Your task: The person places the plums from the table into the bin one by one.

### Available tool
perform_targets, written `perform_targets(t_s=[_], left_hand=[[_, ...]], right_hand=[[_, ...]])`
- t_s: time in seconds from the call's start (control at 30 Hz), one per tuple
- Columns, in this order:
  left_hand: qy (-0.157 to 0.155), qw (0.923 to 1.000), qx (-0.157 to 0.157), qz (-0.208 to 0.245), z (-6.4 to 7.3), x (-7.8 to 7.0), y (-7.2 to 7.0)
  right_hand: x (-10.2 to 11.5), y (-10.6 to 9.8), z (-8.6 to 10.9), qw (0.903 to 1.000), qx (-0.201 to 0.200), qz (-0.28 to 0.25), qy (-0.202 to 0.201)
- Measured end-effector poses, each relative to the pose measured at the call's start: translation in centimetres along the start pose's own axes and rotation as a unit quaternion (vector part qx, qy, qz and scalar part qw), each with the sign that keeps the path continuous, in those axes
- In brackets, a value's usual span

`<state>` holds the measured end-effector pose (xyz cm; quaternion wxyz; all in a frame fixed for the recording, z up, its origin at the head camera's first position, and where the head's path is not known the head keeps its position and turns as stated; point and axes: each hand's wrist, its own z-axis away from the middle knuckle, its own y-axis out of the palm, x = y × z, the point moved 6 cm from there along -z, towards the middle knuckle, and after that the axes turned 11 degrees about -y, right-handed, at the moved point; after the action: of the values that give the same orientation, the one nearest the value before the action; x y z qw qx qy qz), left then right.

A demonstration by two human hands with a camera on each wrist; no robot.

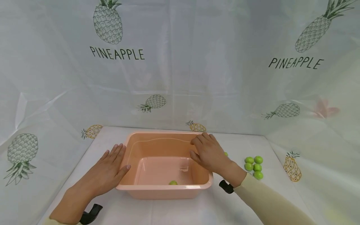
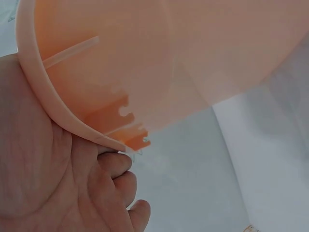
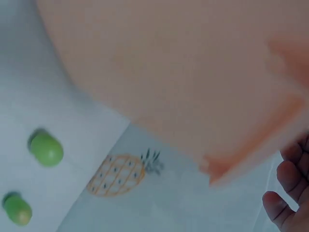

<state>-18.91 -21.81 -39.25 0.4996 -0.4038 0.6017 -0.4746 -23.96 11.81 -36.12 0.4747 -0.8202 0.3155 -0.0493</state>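
Observation:
A peach-coloured plastic basin stands upright on the table, with one small round green fruit inside near its front wall. My left hand rests against the left rim, fingers straight and thumb over the edge. In the left wrist view the basin's rim presses along the palm. At the back right of the basin my right hand lies over the rim with fingers slightly bent and the thumb over the inside. In the right wrist view its fingertips show beside the blurred basin.
To the right, several green fruits sit grouped on the white table. Another green fruit peeks out behind my right hand. A pineapple-print curtain surrounds the table's back and sides.

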Motion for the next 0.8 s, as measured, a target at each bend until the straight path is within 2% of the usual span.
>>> perform_targets(t_s=[0.2,0.37,0.6,0.8], left_hand=[[-0.002,1.0000,0.003,0.003,0.0,0.1,0.1],[0.000,1.0000,0.000,0.004,0.0,0.1,0.0],[0.004,0.9999,-0.001,0.010,0.0,0.0,-0.1],[0.003,0.9999,-0.002,0.012,0.1,0.1,-0.1]], right_hand=[[-3.4,-1.6,3.3,0.9981,-0.008,0.009,0.060],[-5.3,-1.2,7.3,0.9946,0.009,0.028,0.100],[-5.2,1.4,13.6,0.9873,0.085,0.052,0.124],[-4.7,3.0,17.0,0.9818,0.124,0.060,0.131]])
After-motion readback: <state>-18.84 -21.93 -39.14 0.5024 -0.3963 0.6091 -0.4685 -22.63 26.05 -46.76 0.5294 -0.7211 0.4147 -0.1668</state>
